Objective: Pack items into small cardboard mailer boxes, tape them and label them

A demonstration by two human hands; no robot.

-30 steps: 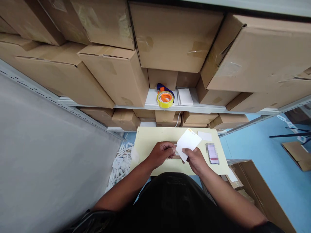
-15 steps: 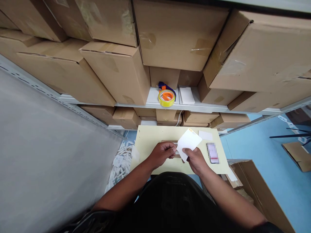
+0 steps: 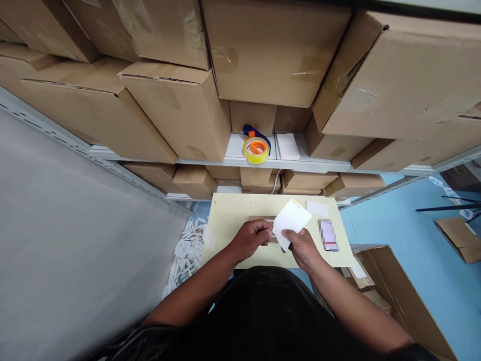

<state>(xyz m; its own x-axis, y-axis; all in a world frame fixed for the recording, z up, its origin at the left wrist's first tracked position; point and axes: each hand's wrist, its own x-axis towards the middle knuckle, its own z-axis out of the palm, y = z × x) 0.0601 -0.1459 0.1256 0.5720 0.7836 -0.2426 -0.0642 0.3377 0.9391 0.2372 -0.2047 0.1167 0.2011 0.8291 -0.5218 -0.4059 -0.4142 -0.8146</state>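
Note:
My right hand (image 3: 302, 246) pinches the lower corner of a white sheet (image 3: 291, 222) and holds it tilted above a small pale yellow table (image 3: 233, 215). My left hand (image 3: 251, 238) is closed in a pinch at the sheet's left edge, fingertips on something small that I cannot make out. Under both hands a brown flat piece (image 3: 259, 219) lies on the table, mostly hidden. A phone (image 3: 328, 234) rests to the right of my right hand, and a small white label (image 3: 316, 208) lies beyond it.
Metal shelving (image 3: 210, 163) packed with cardboard boxes (image 3: 270, 55) rises behind the table. A yellow tape roll (image 3: 256, 150) and a white box (image 3: 287, 147) sit on the shelf. White strips (image 3: 188, 250) litter the floor at left. An open carton (image 3: 391, 281) stands at right.

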